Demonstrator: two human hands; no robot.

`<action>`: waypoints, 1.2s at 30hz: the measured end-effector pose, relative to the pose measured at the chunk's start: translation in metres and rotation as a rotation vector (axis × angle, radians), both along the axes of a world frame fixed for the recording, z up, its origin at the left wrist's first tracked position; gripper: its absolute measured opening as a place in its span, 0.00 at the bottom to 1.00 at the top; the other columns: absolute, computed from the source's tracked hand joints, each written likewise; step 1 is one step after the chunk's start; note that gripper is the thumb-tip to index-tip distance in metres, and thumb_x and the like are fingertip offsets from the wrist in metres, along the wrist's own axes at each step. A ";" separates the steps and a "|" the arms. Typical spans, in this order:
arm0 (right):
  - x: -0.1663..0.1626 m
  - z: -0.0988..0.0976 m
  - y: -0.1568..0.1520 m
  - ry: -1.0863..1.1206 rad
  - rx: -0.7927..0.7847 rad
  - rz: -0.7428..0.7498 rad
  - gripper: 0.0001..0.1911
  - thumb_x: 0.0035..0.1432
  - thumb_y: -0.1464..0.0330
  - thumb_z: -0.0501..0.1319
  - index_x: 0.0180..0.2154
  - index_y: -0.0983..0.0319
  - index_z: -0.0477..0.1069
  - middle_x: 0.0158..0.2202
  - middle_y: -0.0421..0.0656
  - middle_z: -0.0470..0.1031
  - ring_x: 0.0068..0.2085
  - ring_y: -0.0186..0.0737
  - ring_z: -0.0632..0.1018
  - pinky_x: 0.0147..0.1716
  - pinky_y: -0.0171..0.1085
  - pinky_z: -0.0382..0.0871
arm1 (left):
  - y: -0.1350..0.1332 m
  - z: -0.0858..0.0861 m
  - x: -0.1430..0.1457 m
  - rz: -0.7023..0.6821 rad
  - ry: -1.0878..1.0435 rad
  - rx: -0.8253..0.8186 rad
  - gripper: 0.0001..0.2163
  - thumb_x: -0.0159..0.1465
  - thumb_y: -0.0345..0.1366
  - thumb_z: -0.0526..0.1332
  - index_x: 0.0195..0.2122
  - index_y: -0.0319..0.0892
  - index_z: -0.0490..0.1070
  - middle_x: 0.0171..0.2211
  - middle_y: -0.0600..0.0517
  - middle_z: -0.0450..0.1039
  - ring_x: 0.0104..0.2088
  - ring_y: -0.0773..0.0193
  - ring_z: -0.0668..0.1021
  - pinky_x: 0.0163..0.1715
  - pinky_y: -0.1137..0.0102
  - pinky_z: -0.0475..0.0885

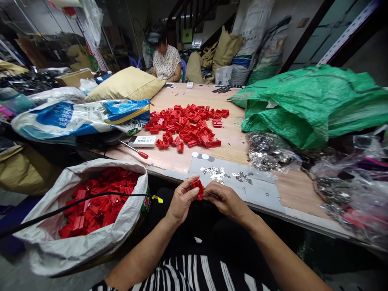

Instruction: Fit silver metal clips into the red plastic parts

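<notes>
My left hand (pixel 181 199) pinches a small red plastic part (pixel 198 188) just below the table's front edge. My right hand (pixel 224 198) is closed beside it, its fingertips against the part's right side on a thin metal piece (pixel 209 193) that I can barely make out. On the wooden table (pixel 230 141) beyond lies a pile of several like red parts (pixel 188 127). Small silvery metal bits (pixel 216 173) are scattered on a grey sheet (pixel 257 188) right in front of my hands.
A white sack (pixel 91 242) full of red parts stands at my left, a black cable (pixel 75 204) crossing it. A red-handled screwdriver (pixel 135 150) and a white device (pixel 142 141) lie left of the pile. Green sacking (pixel 309 101) and bags of metal bits (pixel 269 151) fill the right. Another person (pixel 165 56) sits at the far end.
</notes>
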State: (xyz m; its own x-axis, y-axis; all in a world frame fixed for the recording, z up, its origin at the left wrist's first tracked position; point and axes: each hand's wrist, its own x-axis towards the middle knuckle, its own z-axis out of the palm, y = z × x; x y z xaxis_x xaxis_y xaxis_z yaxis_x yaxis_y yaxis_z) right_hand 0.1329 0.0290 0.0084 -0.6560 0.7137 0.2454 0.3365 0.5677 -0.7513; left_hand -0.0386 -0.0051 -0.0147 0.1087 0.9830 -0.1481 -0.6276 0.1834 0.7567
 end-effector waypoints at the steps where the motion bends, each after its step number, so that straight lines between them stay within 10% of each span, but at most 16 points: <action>1: 0.000 -0.001 0.000 0.010 -0.036 -0.005 0.06 0.62 0.68 0.56 0.35 0.62 0.69 0.34 0.44 0.71 0.36 0.35 0.71 0.37 0.35 0.65 | 0.000 0.000 0.000 0.001 0.024 0.018 0.21 0.53 0.33 0.68 0.49 0.40 0.73 0.41 0.47 0.72 0.40 0.67 0.73 0.42 0.72 0.67; 9: 0.007 -0.013 -0.002 0.133 -0.328 -0.166 0.12 0.58 0.60 0.61 0.39 0.61 0.66 0.33 0.41 0.69 0.33 0.34 0.69 0.33 0.34 0.62 | 0.003 -0.006 -0.001 0.003 0.133 0.088 0.21 0.54 0.34 0.67 0.50 0.43 0.71 0.40 0.50 0.72 0.41 0.68 0.73 0.45 0.72 0.67; 20: 0.012 -0.015 0.001 -0.079 -0.010 -0.255 0.16 0.68 0.64 0.46 0.50 0.61 0.66 0.41 0.47 0.66 0.43 0.39 0.68 0.45 0.39 0.63 | 0.037 -0.015 -0.004 0.010 0.527 0.390 0.16 0.56 0.32 0.65 0.43 0.40 0.63 0.42 0.49 0.71 0.41 0.65 0.75 0.45 0.69 0.69; 36: 0.019 -0.023 0.003 -0.202 -0.033 -0.423 0.09 0.61 0.68 0.55 0.42 0.59 0.72 0.40 0.39 0.74 0.40 0.34 0.74 0.42 0.35 0.65 | 0.056 -0.023 -0.008 -0.072 1.042 0.563 0.19 0.55 0.30 0.65 0.49 0.43 0.71 0.47 0.52 0.73 0.47 0.64 0.75 0.50 0.71 0.68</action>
State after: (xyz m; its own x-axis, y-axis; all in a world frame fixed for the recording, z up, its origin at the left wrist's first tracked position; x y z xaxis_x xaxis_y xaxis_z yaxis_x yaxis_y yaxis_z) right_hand 0.1521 0.0317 -0.0144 -0.3379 0.9340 0.1158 0.6744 0.3261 -0.6625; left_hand -0.0464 0.0513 -0.0380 0.2494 0.9348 0.2530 0.3366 -0.3286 0.8824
